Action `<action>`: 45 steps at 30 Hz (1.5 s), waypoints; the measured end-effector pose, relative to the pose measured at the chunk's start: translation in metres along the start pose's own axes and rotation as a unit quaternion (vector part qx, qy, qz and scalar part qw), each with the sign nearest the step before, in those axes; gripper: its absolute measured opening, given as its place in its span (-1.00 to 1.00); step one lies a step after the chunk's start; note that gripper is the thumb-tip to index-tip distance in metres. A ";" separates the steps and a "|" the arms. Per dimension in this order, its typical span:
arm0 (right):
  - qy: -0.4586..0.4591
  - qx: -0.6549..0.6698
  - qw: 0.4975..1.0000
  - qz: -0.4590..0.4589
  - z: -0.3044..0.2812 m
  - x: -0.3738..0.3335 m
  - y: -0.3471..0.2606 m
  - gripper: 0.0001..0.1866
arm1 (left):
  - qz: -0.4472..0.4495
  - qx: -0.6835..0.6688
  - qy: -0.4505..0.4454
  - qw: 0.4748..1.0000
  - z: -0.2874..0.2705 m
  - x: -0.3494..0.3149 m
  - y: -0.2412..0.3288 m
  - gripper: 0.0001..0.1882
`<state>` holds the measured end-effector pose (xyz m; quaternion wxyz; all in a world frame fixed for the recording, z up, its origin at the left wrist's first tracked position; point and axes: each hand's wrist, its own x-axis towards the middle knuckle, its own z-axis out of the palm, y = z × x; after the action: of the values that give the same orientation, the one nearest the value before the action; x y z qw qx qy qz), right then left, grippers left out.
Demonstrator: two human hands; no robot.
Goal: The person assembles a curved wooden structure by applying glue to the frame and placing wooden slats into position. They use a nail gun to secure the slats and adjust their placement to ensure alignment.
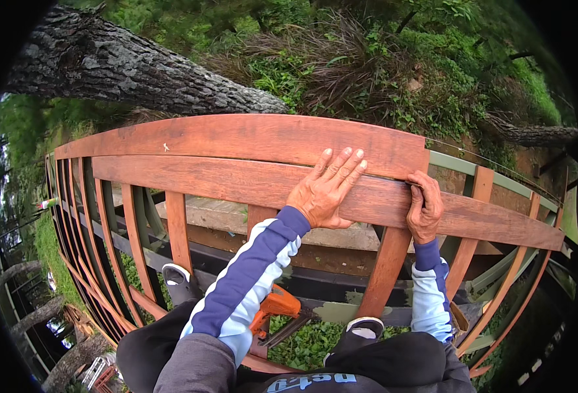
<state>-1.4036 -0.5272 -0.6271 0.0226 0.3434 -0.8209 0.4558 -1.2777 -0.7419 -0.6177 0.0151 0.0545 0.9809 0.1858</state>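
Two reddish-brown wooden boards lie side by side across the railing frame, a far board (pixel 236 137) and a near board (pixel 230 180), with a thin dark gap between them. My left hand (pixel 325 190) lies flat over both, fingers stretched across the gap. At the right end of the far board, my right hand (pixel 425 206) rests on the near board with its fingers curled and thumb pressed in. Something small and dark shows at those fingertips, too hidden to name. Below my left forearm, partly covered, is an orange power tool (pixel 279 306) that looks like a nail gun.
Upright wooden slats (pixel 386 272) and dark metal rails (pixel 322 281) stand below the boards, with gaps between them. My shoes (pixel 179 281) are among these. A thick tree trunk (pixel 138 72) leans in at the far left. Plants grow on the slope beyond.
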 end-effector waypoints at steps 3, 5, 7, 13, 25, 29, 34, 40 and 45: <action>0.011 0.003 1.000 0.003 -0.001 -0.001 0.001 -0.82 | -0.006 -0.006 -0.003 1.000 -0.002 0.002 0.000 0.29; 0.021 0.015 0.999 0.019 -0.002 -0.002 0.001 -0.81 | -0.011 -0.006 0.001 1.000 -0.001 0.003 0.001 0.30; 0.026 0.013 0.999 0.017 -0.003 -0.003 0.000 -0.81 | -0.010 -0.003 0.005 1.000 -0.001 0.003 0.001 0.29; 0.017 0.035 0.999 -0.001 -0.005 0.003 -0.006 -0.81 | -0.010 0.013 0.007 1.000 -0.001 0.003 0.001 0.22; -0.003 0.006 0.999 0.036 -0.003 -0.007 0.010 -0.86 | 0.017 -0.001 0.043 0.999 0.005 -0.003 -0.001 0.33; -0.028 -0.005 1.000 -0.002 0.001 -0.013 0.027 -0.83 | 0.022 0.034 -0.004 0.999 0.011 -0.007 0.000 0.38; -0.071 -0.018 0.997 0.011 -0.005 -0.012 0.055 -0.86 | 0.017 0.056 0.025 0.998 0.018 -0.003 0.005 0.41; -0.083 -0.028 0.996 -0.021 -0.006 -0.011 0.069 -0.82 | 0.029 0.089 0.037 0.995 0.025 -0.002 0.006 0.32; -0.076 -0.032 0.996 -0.027 -0.004 -0.011 0.068 -0.82 | 0.093 0.156 0.054 0.982 0.041 -0.001 0.006 0.26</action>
<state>-1.4364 -0.4944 -0.6786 -0.0160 0.3981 -0.8249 0.4009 -1.2745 -0.7214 -0.6531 -0.0641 0.1370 0.9879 0.0341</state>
